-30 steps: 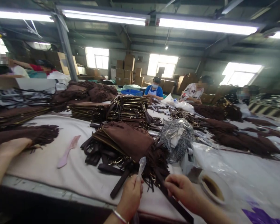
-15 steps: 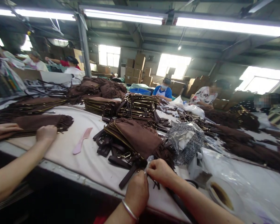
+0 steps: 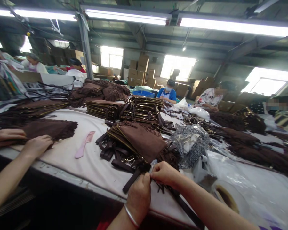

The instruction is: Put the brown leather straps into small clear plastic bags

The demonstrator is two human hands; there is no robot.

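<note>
My left hand (image 3: 139, 193), with a silver bangle at the wrist, is closed at the front edge of a pile of brown fringed bags (image 3: 141, 140). Its fingertips meet those of my right hand (image 3: 165, 173), which is pinched shut. Between them a small piece of clear plastic (image 3: 154, 163) sticks up; both hands seem to grip it, though the fingers hide most of it. Dark wrist straps (image 3: 132, 179) with gold clasps hang from the pile just beside my left hand. A dark strap (image 3: 188, 209) lies under my right forearm.
A pink comb (image 3: 85, 144) lies left of the pile. At far left a co-worker's hands (image 3: 37, 145) press on a brown fringed bag (image 3: 51, 129). Behind are stacked bags (image 3: 144, 110). A speckled plastic-wrapped bundle (image 3: 190, 143) and a tape roll (image 3: 227, 198) are at right.
My hands stay together at nearly the same spot, with slight finger movement. The co-worker's near hand at left has moved left and down along the brown bag.
</note>
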